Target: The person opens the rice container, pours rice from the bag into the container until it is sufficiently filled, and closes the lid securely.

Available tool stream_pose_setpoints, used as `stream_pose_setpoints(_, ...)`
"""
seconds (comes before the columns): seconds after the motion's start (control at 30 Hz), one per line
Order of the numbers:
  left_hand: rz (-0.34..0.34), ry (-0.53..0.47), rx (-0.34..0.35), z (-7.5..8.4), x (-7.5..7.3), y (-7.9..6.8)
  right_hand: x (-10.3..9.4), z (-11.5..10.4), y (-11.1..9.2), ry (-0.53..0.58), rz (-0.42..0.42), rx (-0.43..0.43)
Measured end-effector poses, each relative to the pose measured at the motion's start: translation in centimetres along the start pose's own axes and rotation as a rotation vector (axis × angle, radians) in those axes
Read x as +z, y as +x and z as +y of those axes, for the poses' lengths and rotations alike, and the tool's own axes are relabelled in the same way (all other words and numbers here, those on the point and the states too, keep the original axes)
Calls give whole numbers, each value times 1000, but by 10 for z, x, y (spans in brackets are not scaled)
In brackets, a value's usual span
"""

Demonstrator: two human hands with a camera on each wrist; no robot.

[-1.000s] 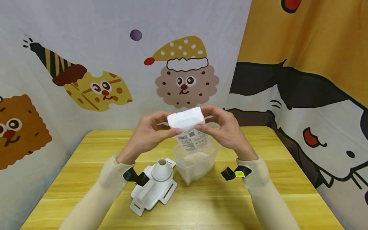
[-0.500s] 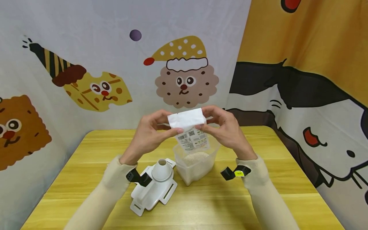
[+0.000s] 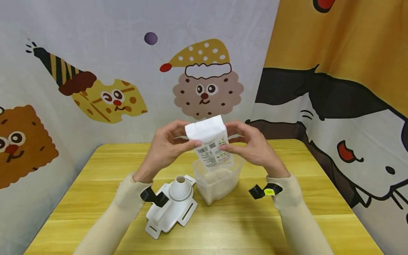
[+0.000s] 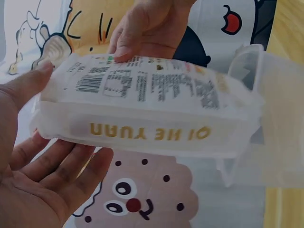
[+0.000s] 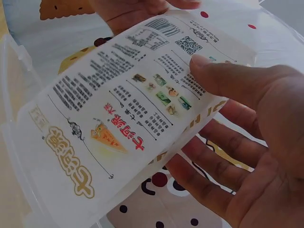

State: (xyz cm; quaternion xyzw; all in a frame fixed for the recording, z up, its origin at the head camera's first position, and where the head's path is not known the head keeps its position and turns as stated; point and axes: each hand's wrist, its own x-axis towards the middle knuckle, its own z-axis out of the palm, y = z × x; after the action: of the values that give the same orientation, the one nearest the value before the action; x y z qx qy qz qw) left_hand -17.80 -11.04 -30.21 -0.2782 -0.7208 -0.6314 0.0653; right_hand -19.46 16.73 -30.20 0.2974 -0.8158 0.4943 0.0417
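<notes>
Both hands hold a white printed rice bag [image 3: 211,152], tilted with its lower end in the mouth of a translucent plastic container [image 3: 220,191]. Pale rice grains [image 3: 218,174] lie inside. My left hand [image 3: 165,152] grips the bag's left edge, thumb in front; in the left wrist view the fingers [image 4: 95,164] support it from beneath. On the other edge, my right hand [image 3: 255,147] pinches the bag between thumb and fingers. Its thumb [image 5: 209,73] presses the printed face in the right wrist view. The bag's upper end is plain white; its contents are hidden.
A white plastic lid [image 3: 169,212] with slotted side flaps and a cone-shaped spout [image 3: 180,189] lies left of the container. All stand on a wooden table [image 3: 255,230]. A cartoon-printed cloth [image 3: 127,21] hangs behind.
The bag's top end has risen slightly and more of its printed face shows. My right hand has shifted a little right, its thumb lower on the bag. Lid and container stay put.
</notes>
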Motion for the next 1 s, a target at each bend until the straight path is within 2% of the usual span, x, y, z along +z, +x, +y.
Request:
stream_pose_setpoints(0.27, -31, -7, -76, -18, 13, -6, -1, -1, 0, -12, 68, -10)
stream_pose_setpoints(0.5, 32, 1, -67, -26, 20, -8, 0, 1, -1, -8, 97, 11)
stream_pose_setpoints(0.6, 47, 25, -68, -28, 20, -8, -1, 3, -2, 10, 72, 4)
stream_pose_setpoints(0.73, 50, 13, -67, -30, 19, -8, -3, 9, -4, 23, -9, 5)
stream_pose_setpoints(0.87, 61, -20, -69, -32, 17, -10, -4, 16, -7, 10, -76, 47)
stream_pose_setpoints(1.0, 81, -42, -69, -34, 16, -11, -4, 23, -8, 3, -96, 82)
